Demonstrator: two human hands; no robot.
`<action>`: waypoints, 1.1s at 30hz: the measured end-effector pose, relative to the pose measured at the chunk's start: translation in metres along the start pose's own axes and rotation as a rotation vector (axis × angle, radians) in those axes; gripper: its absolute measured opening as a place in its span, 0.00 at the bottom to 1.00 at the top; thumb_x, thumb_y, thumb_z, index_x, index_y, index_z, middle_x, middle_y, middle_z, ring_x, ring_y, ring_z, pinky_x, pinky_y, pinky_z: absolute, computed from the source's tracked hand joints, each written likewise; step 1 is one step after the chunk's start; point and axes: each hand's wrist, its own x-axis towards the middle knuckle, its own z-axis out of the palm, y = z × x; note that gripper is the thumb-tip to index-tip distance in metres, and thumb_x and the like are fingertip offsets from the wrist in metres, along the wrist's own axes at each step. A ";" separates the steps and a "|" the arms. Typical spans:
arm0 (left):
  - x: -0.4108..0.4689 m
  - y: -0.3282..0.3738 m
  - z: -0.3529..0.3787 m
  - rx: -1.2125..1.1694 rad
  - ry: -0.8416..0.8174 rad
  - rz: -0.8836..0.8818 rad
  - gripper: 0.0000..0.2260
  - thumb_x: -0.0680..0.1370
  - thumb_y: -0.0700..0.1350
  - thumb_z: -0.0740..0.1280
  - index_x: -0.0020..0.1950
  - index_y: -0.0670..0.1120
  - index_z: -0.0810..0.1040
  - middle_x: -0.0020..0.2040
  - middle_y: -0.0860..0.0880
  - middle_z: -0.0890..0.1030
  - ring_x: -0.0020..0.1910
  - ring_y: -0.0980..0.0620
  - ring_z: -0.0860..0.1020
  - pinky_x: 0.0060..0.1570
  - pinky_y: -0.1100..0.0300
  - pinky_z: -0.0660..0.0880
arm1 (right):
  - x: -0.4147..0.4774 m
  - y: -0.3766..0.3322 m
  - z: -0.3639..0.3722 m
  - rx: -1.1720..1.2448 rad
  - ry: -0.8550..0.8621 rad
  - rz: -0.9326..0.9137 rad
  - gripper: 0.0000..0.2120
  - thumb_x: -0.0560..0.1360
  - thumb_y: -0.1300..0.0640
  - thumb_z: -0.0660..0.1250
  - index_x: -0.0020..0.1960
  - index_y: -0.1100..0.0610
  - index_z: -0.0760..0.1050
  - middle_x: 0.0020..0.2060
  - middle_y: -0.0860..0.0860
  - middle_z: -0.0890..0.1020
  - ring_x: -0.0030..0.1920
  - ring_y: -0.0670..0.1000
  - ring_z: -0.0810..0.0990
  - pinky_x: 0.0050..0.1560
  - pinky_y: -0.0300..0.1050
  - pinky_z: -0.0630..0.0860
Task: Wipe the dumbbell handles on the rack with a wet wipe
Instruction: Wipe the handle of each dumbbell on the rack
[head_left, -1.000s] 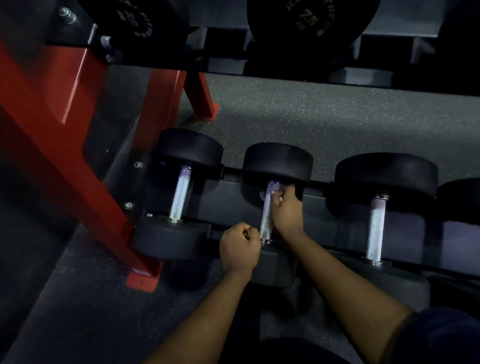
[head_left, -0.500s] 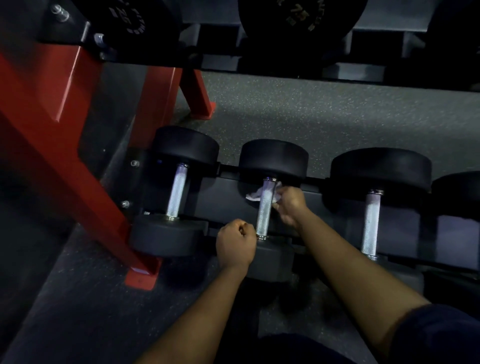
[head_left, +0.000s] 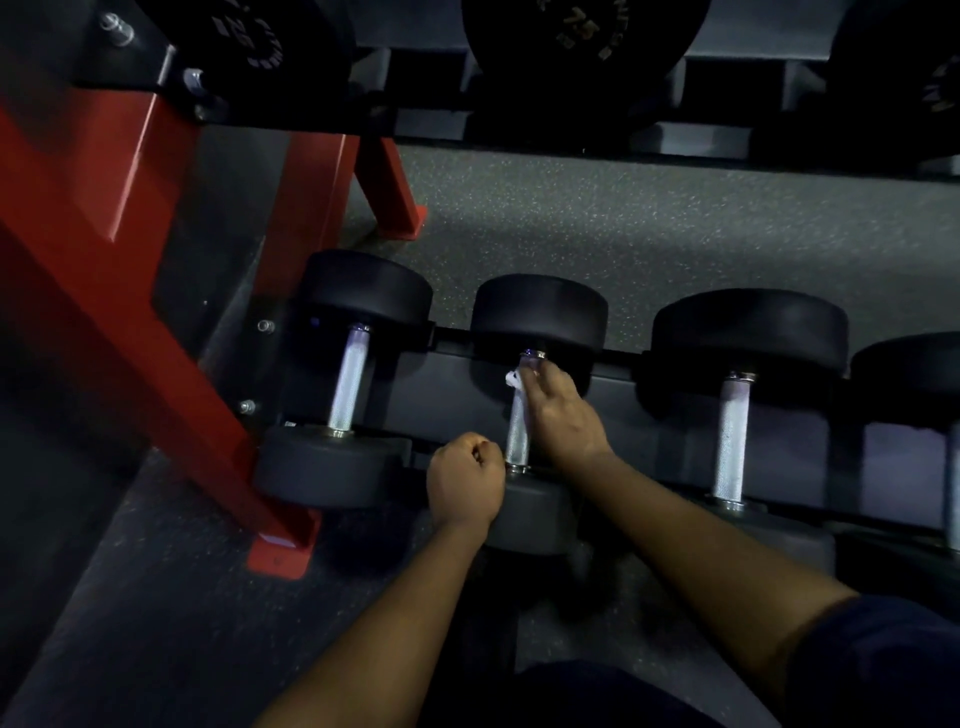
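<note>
Right grip (head_left: 563, 415) pinches wet wipe (head_left: 513, 378) against middle dumbbell handle (head_left: 518, 439); wipe peeks out at grip's 11 o'clock, by handle's far end. Left grip (head_left: 465, 480) is a closed fist at handle's 7 o'clock. Versus earlier: right fingers now further up handle, less wipe showing.

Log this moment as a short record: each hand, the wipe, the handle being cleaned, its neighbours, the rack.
right hand: holds the wet wipe against the upper part of the middle dumbbell handle
left hand: closed fist, nothing visible in it, by that dumbbell's near head
wet wipe: white, mostly hidden by the fingers
neighbours: left handle and right handle bare, untouched
rack: black tray, red frame at left
</note>
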 end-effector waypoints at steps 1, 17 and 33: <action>-0.001 -0.001 0.000 0.005 0.001 -0.003 0.14 0.73 0.48 0.59 0.38 0.43 0.81 0.37 0.47 0.83 0.37 0.47 0.78 0.37 0.56 0.71 | 0.000 0.006 -0.001 -0.072 0.041 -0.121 0.21 0.75 0.62 0.62 0.68 0.66 0.69 0.62 0.63 0.73 0.59 0.63 0.75 0.44 0.53 0.81; -0.001 -0.002 -0.001 0.033 0.009 -0.003 0.09 0.75 0.42 0.64 0.38 0.41 0.81 0.37 0.43 0.82 0.35 0.47 0.76 0.34 0.56 0.68 | 0.039 -0.022 -0.012 -0.599 -0.462 -0.491 0.16 0.79 0.50 0.54 0.56 0.56 0.76 0.54 0.56 0.81 0.57 0.57 0.75 0.69 0.53 0.57; 0.018 0.013 -0.014 0.372 -0.305 0.186 0.11 0.75 0.49 0.62 0.40 0.42 0.76 0.46 0.41 0.82 0.47 0.41 0.78 0.39 0.56 0.68 | -0.017 0.001 -0.011 0.151 -0.109 -0.195 0.09 0.72 0.61 0.66 0.51 0.59 0.78 0.49 0.57 0.78 0.52 0.57 0.75 0.51 0.44 0.72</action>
